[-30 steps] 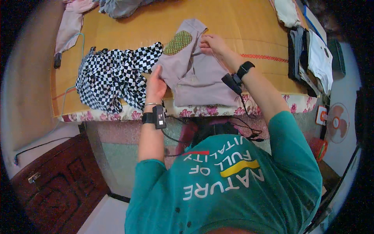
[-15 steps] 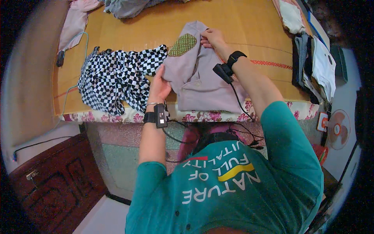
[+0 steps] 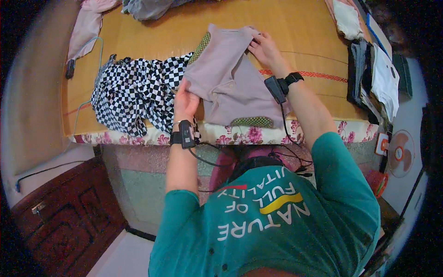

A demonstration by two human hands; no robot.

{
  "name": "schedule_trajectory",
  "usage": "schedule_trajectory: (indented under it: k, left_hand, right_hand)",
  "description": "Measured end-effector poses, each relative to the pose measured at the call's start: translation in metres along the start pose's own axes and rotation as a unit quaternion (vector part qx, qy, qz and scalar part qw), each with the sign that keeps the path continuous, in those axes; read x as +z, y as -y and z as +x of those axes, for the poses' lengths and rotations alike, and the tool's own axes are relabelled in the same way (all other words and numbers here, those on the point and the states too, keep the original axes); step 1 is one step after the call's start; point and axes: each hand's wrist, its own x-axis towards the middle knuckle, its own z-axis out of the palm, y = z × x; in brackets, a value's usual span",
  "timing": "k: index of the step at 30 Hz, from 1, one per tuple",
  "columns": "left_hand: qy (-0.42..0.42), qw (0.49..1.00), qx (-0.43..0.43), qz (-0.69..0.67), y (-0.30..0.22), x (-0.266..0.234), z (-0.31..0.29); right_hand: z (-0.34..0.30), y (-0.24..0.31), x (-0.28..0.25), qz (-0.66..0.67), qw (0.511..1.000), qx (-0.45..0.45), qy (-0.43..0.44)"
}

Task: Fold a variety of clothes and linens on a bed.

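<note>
1. Black-and-white checked cloth [image 3: 134, 94]: crumpled, just left of the left hand [image 3: 187, 100].
2. Tan mat [image 3: 295, 23]: extends beneath and beyond both hands. Red patterned band [image 3: 323, 77] on it, right of the right hand [image 3: 264, 48] and nearer the body.
3. Floral cloth edge [image 3: 341, 132]: pink on white, nearer the body than either hand.
4. Grey cloth [image 3: 145, 9]: bunched, beyond the left hand and to its left.
5. Pink garment [image 3: 86, 34]: farther left, also beyond the left hand.
6. Dark folded clothes [image 3: 356, 69]: well right of the right hand. White garment [image 3: 384, 83], dark spot, just beside them.
7. Fan [image 3: 400, 153]: right of the right hand, nearer the body.
</note>
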Motion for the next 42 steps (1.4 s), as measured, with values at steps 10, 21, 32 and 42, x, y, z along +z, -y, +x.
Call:
schedule_trajectory:
  k: [10,21,32,42]
  left_hand:
    - [-0.036,0.983,0.004,0.18,-0.017,-0.033,0.001]
    - [-0.039,0.91,-0.042,0.411,0.016,-0.009,-0.073]
    - [-0.035,0.851,-0.113,0.512,0.04,0.012,-0.066]
    - [0.101,0.67,0.167,0.717,0.069,0.042,-0.082]
  right_hand:
    - [-0.001,0.01,-0.022,-0.387,0.92,-0.027,-0.055]
    - [-0.183,0.042,-0.043,-0.805,0.527,-0.134,0.235]
    - [-0.172,0.068,-0.13,-0.748,0.658,0.061,0.054]
    - [-0.177,0.118,-0.074,-0.788,0.526,-0.32,-0.003]
